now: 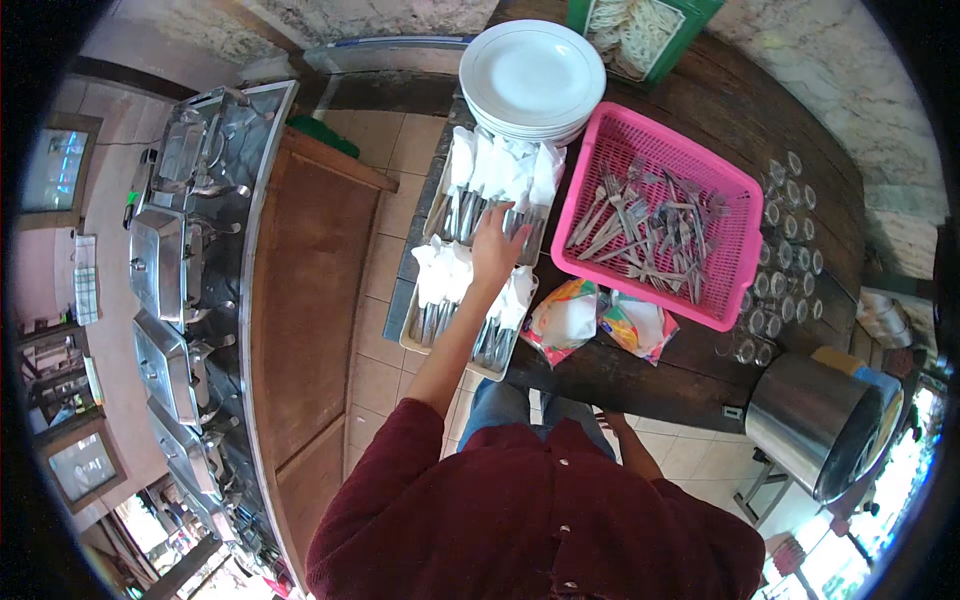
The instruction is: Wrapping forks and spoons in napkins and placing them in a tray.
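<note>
My left hand [496, 244] reaches over a tray of cutlery wrapped in white napkins [502, 169], its fingers apart near the metal handles; whether it touches them is unclear. Below it stands a second tray, with more napkin-wrapped cutlery [442, 277]. My right hand [611, 420] hangs low by my thigh, under the table's edge, partly hidden. A pink plastic basket [574, 225] holds many loose forks [619, 202]. Two opened plastic packs of white napkins [568, 319] lie below the basket. A stack of white plates [532, 75] stands behind the far tray.
Rows of small glasses [784, 251] stand at the right on the dark wooden table [637, 367]. A large metal pot [814, 424] is at the lower right. A green container [660, 45] stands at the back. Chafing dishes [157, 262] line the counter at the left.
</note>
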Tool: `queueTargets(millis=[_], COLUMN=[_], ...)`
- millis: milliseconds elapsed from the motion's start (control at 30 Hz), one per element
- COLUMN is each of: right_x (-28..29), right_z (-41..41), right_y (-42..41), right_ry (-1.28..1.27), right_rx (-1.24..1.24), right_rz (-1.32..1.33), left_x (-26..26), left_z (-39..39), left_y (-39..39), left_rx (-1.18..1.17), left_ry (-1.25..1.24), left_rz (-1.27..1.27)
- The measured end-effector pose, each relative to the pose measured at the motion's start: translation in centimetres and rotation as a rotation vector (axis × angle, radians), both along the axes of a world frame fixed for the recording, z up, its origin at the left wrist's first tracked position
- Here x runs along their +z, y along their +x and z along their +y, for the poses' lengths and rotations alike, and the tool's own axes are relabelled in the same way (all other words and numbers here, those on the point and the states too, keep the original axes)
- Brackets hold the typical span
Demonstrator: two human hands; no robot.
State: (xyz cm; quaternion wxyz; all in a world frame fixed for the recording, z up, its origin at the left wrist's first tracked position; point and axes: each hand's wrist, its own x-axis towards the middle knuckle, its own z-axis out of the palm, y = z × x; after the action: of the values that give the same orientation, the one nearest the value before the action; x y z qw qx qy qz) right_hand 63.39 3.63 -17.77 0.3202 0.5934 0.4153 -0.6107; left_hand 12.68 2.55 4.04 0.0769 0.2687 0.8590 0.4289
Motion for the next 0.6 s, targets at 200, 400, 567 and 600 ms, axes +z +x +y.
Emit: queueTargets(millis=[200,400,567,600], right_x=[1.6,2.4,-6.3,-0.5], right_z=[0.4,0.9,1.3,1.2], right_y=[-1.2,-0.9,8.3,1.4], right_ry=[0.158,0.19,0.482,0.305], right_rx=[-0.071,-0.198,0.159,-0.21], right_rz=[0.071,0.114,0.372,0.148], left_x=[4.1,3.8,3.1,1.1], left_z=[-2.6,-4.0,-1.0,-1.6], left_y=[6.6,14.1,19.0,18.6], left_rx=[-0.194,-0.31,-0.551,-0.541], left_ry=[0.145,0.152,0.134,0.095], left_rz=[-0.075,-0.215,-0.363,-0.271])
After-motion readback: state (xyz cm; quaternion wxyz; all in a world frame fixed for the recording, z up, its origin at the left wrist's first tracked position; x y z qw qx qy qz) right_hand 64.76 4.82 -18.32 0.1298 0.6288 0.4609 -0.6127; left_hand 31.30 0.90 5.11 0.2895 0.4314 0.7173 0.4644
